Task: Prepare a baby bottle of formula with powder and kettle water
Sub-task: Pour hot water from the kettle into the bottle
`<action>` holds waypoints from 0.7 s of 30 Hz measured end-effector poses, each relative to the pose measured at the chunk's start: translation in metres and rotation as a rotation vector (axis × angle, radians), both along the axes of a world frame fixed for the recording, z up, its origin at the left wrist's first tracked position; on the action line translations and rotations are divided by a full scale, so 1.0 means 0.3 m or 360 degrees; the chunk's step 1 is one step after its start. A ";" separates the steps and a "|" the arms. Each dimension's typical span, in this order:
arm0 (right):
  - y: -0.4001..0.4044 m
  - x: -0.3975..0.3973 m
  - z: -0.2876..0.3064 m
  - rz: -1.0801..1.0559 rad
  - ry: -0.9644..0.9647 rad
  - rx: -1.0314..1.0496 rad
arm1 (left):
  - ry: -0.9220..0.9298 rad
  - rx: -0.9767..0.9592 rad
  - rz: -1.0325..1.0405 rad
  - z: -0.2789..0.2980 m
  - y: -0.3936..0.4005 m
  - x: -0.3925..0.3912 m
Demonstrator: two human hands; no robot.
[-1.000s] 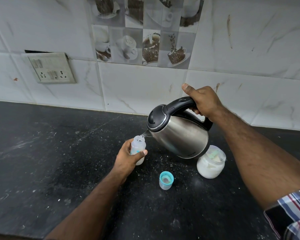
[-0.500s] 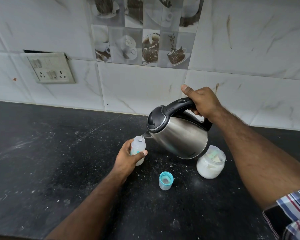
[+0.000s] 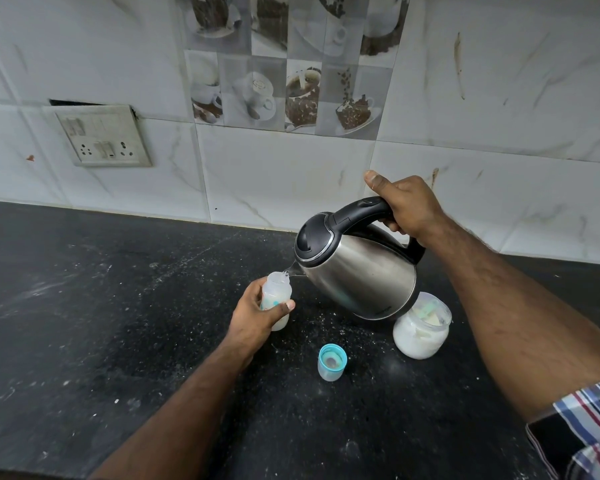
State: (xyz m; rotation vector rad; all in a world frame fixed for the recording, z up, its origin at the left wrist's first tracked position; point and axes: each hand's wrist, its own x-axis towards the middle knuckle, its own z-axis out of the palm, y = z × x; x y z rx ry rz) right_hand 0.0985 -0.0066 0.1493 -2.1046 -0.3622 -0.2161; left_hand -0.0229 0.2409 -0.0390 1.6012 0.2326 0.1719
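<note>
Water stage underway on the black tabletop (image 3: 84,323): the tilted kettle (image 3: 357,275) is gripped by its handle in the right hand (image 3: 404,206), spout at the mouth of the uncapped bottle (image 3: 276,299), which is clasped upright by the left hand (image 3: 253,315), while the powder jar (image 3: 421,327) and teal cap (image 3: 332,362) are left waiting nearby.

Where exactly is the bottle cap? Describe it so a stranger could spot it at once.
Start at the steel kettle tilted over the black counter. Below it, toward the viewer, a small cap stands alone, between the left hand holding the bottle and the powder jar. It is the only teal-rimmed piece, and smaller than either neighbour.
</note>
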 end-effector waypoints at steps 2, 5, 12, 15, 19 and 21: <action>-0.005 -0.002 -0.003 -0.0020 0.0026 0.0054 | -0.0009 -0.0006 0.0004 0.003 0.000 0.004; -0.017 -0.007 -0.015 -0.0055 0.0066 0.0160 | -0.0023 -0.0010 0.0004 0.012 -0.003 0.010; -0.070 -0.031 -0.103 -0.0226 0.0196 0.0648 | -0.0063 -0.0086 -0.0004 0.060 -0.024 0.034; -0.085 -0.039 -0.150 -0.0352 0.0231 0.0887 | -0.0081 -0.0095 0.0001 0.072 -0.037 0.043; -0.078 -0.038 -0.206 -0.0545 0.0230 0.1002 | -0.0077 -0.0083 -0.0002 0.068 -0.049 0.047; -0.063 -0.033 -0.239 -0.0677 0.0225 0.1002 | -0.0056 -0.0061 -0.0029 0.062 -0.053 0.047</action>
